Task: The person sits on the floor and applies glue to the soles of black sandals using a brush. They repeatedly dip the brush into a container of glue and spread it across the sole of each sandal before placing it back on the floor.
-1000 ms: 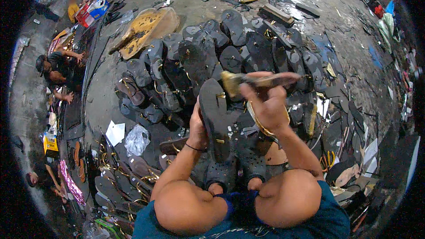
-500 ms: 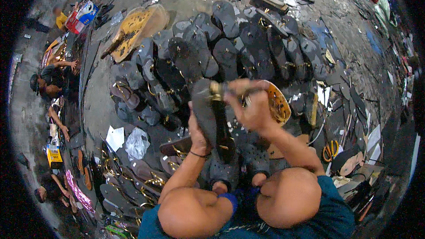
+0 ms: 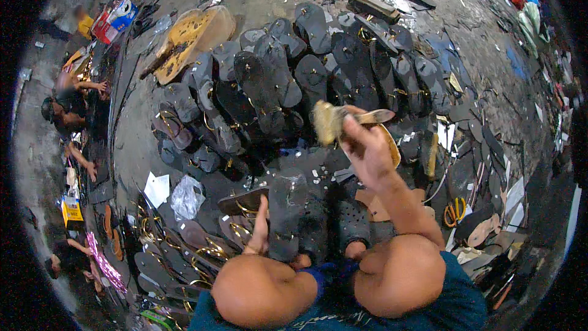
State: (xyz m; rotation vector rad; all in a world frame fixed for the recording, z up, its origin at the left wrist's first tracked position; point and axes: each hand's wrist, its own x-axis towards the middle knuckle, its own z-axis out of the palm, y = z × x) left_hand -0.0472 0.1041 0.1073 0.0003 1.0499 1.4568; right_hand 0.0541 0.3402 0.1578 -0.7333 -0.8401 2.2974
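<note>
My right hand (image 3: 369,150) is closed around a brush (image 3: 329,122) with pale, matted bristles. Its wooden handle sticks out past my fingers to the right. Partly behind this hand shows the tan rim of a dish (image 3: 392,147). My left hand (image 3: 260,231), low by my left knee, grips the left edge of a dark sandal sole (image 3: 286,211), whose upper surface faces up. A brown sandal (image 3: 244,201) with a gold strap lies just left of that sole. Beyond my hands, several dark sandal soles (image 3: 260,79) lie close together on the floor.
A stained yellow board (image 3: 184,46) lies at the far left. Yellow-handled scissors (image 3: 454,212), offcuts and loose soles lie at right. A clear plastic bag (image 3: 188,198) and white paper (image 3: 157,189) are at left, near more gold-strapped sandals. Other people (image 3: 64,110) sit along the left.
My left hand has lowered the sole toward my knees. The brush has come away from it, up and to the right, in my right hand.
</note>
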